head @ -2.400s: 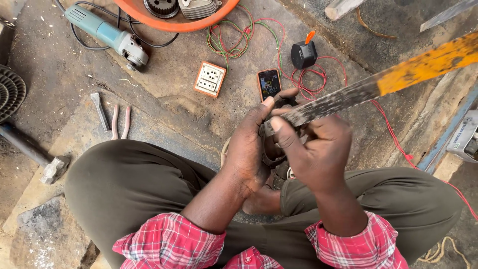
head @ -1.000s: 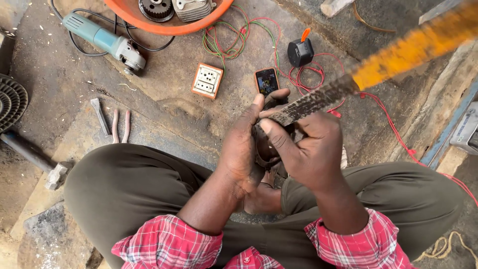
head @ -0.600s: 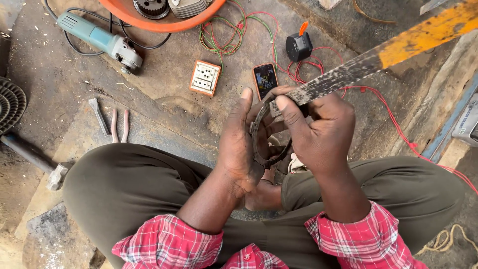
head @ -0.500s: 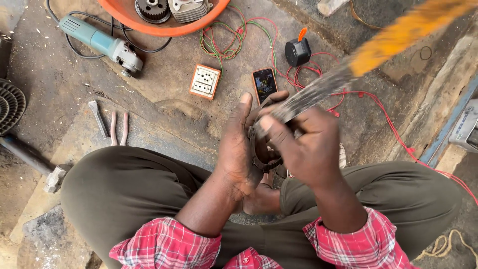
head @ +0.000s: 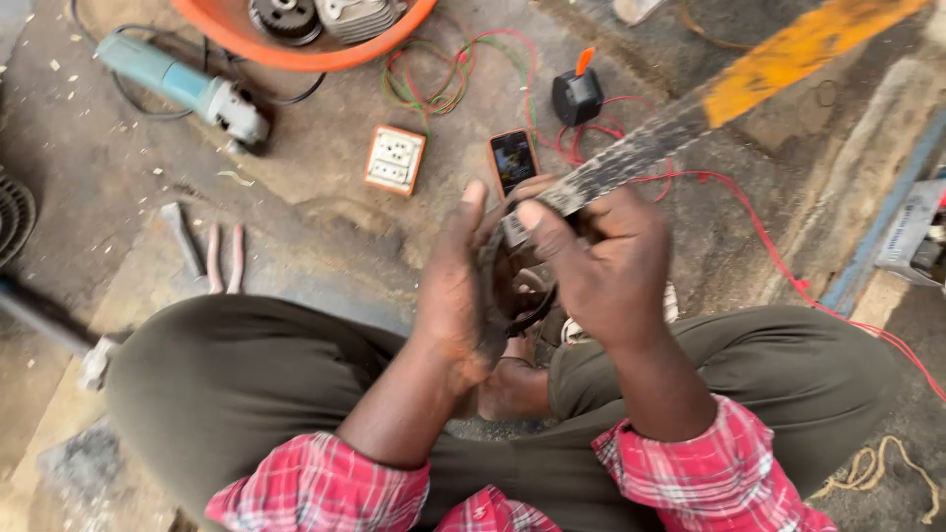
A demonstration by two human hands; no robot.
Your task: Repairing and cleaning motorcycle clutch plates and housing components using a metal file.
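Note:
I sit cross-legged on the ground with both hands raised over my lap. My left hand (head: 458, 286) cups a dark metal ring (head: 530, 300), mostly hidden between my palms. My right hand (head: 603, 264) grips the near end of a long flat file (head: 641, 153), which slants up to the right to a yellow end (head: 798, 47). The file's near tip rests at the top of the ring, by my left fingertips.
On the ground ahead lie a phone (head: 513, 158), an orange socket box (head: 394, 160), a black switch with an orange lever (head: 576, 94), tangled wires (head: 443, 79), an angle grinder (head: 187, 89), an orange basin (head: 296, 44), pliers (head: 222, 258) and a hammer (head: 39, 325).
The file has slid back and forth across the ring, its angle shifting slightly. Both hands have stayed together above my lap, and my left fingers have straightened upward.

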